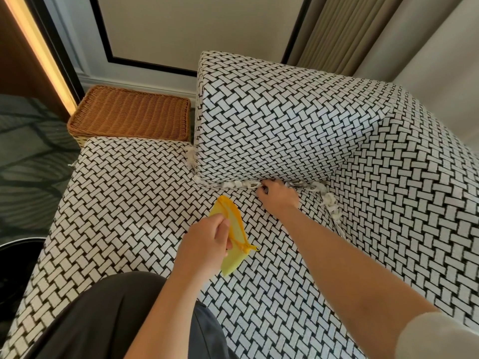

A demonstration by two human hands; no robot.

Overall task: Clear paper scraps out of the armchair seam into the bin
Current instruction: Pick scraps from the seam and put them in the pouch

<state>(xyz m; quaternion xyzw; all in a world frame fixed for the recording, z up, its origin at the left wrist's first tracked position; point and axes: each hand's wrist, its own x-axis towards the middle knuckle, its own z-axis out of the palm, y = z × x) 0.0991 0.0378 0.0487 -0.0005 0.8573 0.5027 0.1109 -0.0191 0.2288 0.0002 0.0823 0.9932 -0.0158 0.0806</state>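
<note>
White paper scraps (pixel 239 184) line the seam where the armchair's back cushion (pixel 280 120) meets the seat (pixel 124 193). More scraps (pixel 331 203) run down the right-hand seam, and a few (pixel 190 158) sit at the cushion's left corner. My right hand (pixel 278 196) reaches into the back seam with fingers curled among the scraps; whether it grips any is hidden. My left hand (pixel 207 242) holds a small yellow dustpan (pixel 234 237) tilted above the seat, just left of the right hand. A black bin's rim (pixel 18 244) shows at the lower left.
A brown wicker basket (pixel 132 112) stands on the floor behind the seat's left end. A patterned carpet (pixel 28 161) lies to the left. Curtains (pixel 363 32) hang behind the chair at the right. My dark-trousered leg (pixel 108 314) rests against the seat's front.
</note>
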